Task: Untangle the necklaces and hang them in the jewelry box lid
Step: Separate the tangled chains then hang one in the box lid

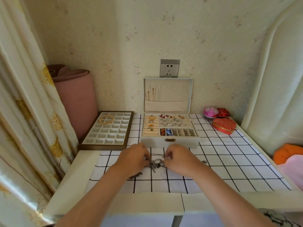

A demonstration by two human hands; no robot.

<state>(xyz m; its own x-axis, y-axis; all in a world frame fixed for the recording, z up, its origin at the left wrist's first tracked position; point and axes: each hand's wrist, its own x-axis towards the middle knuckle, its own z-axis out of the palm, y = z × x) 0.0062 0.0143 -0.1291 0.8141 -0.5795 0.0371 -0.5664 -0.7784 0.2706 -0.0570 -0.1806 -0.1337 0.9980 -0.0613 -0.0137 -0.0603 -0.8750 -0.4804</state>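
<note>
Your left hand (134, 154) and right hand (178, 157) meet over the checked cloth (229, 161), with the necklaces (156, 163) bunched between them. They look like one knotted clump of silvery chain links with a dark piece at the middle. The clump lies on the cloth, touching both hands. Your left fingers (146, 157) curl onto it from 9 o'clock and your right fingers (168, 155) pinch it from 3 o'clock. A thin strand runs off toward 12 o'clock.

At 12 o'clock from the clump stands the jewelry box (169, 141), its lid (168, 94) upright against the wall. Gold chains (153, 94) hang at the lid's left side. At 10 o'clock sits a compartment tray (106, 130) holding gold bangles (106, 119). A small loose piece (136, 175) lies at 7 o'clock.
</note>
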